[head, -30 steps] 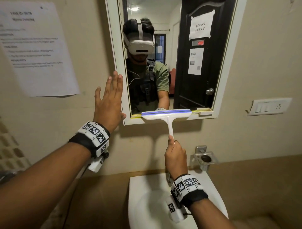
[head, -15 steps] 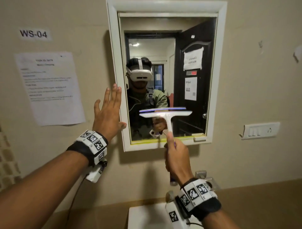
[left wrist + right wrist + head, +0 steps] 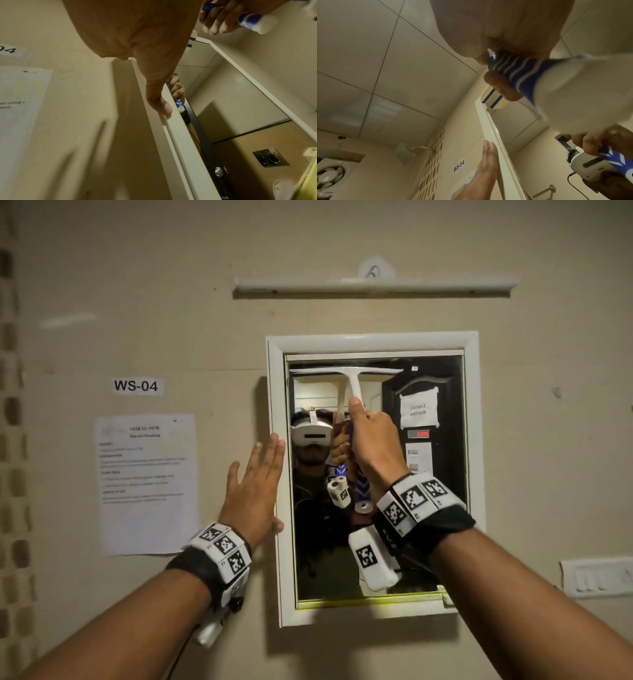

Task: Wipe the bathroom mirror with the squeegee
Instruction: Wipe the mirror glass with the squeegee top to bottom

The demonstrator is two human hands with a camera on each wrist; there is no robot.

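Right hand [image 3: 371, 440] grip wrapped round squeegee [image 3: 346, 371] handle, blade at mirror [image 3: 428, 525] top, left hand [image 3: 255, 491] flat, fingers straight

Bare forearms, no sleeves. Each wrist carries a black band [image 3: 442, 529] faced with white plates printed with black square markers. A white camera module [image 3: 371, 559] with its own marker hangs below the right hand [image 3: 375, 446]; a similar one [image 3: 214, 628] below the left hand [image 3: 255, 491].

A white label [image 3: 138, 386] reading "WS-04" is sticking to the wall, just above a printed sheet [image 3: 147, 482] whose text is too blurred to read.
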